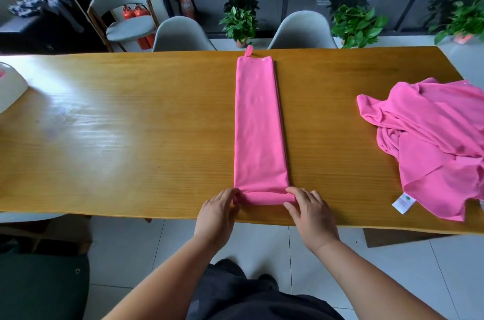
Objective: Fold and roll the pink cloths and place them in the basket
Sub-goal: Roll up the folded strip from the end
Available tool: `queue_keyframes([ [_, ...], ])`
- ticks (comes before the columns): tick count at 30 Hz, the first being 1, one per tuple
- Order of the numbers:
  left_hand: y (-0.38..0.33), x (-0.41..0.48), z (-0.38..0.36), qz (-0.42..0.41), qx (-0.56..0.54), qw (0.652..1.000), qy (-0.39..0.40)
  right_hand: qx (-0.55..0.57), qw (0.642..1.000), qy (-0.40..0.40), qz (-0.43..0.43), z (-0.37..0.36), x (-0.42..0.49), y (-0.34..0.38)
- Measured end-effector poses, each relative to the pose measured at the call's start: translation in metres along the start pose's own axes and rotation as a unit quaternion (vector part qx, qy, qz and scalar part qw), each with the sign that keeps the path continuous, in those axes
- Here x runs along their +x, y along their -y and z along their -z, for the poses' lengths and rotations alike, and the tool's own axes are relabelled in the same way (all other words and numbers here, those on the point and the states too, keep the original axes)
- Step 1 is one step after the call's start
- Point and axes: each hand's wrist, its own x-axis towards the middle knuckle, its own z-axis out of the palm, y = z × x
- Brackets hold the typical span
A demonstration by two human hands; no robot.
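At 9 o'clock a white basket [10, 86] sits on the counter [131, 136], mostly cut off by the frame edge; a speck of pink shows at it, but I cannot tell what it holds. The cloth [258, 123] lies flat in the middle of the counter as a long narrow strip running from 6 toward 12 o'clock. It is smooth and bright pink, with a small loop [248, 51] and a pale snap [263, 60] at its far end. Its near end is turned over into a short roll [264, 198] lying across the strip, close to the counter's near edge. The left hand [218, 211] grasps the roll's 9 o'clock end, its fingers [231, 192] curled onto the fabric. The right hand [311, 212] grasps the 3 o'clock end, with fingers [298, 192] on top and the thumb against the near side. At 3 o'clock, well apart, a rumpled pink pile [432, 141] lies on the counter, a white label [403, 203] at its near corner.
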Motion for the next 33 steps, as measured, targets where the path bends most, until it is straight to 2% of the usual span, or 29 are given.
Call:
queue_keyframes([
  [3,-0.004,0.000,-0.003,0.075,-0.110,0.991,0.006,0.044,0.998,0.024,-0.048,0.001,0.006,0.002],
  [6,-0.009,0.003,-0.007,0.112,-0.153,0.982,0.008,0.061,0.994,0.049,-0.081,0.002,0.011,0.004],
  [11,-0.019,0.006,-0.012,0.154,-0.102,0.983,-0.003,0.027,0.988,0.081,-0.130,0.007,0.017,0.013],
  [14,-0.020,0.008,-0.012,0.183,-0.067,0.981,0.021,-0.006,0.988,0.092,-0.127,0.006,0.019,0.015],
  [17,-0.020,0.015,-0.010,0.190,-0.043,0.981,0.021,-0.030,0.986,0.076,-0.146,0.006,0.018,0.014],
  [19,-0.023,0.018,-0.008,0.158,-0.033,0.987,-0.021,-0.036,0.990,0.030,-0.136,0.007,0.018,0.016],
  [20,-0.024,0.019,-0.007,0.119,-0.014,0.992,-0.048,-0.043,0.994,0.006,-0.099,0.006,0.018,0.016],
  [22,-0.020,0.018,-0.005,-0.002,0.071,0.995,-0.073,-0.082,0.996,-0.025,0.004,0.000,0.014,0.012],
  [24,-0.014,0.015,-0.002,-0.095,0.157,0.981,-0.067,-0.114,0.991,-0.036,0.069,-0.005,0.007,0.006],
  [28,-0.006,0.003,-0.003,-0.124,0.181,0.974,-0.058,-0.136,0.985,-0.017,0.104,-0.004,-0.001,-0.002],
  [30,-0.004,0.000,-0.005,-0.116,0.176,0.977,-0.033,-0.149,0.983,0.014,0.103,-0.003,0.002,-0.002],
  [33,-0.002,0.006,-0.004,-0.082,0.135,0.987,-0.014,-0.128,0.989,0.016,0.077,-0.003,0.005,0.000],
])
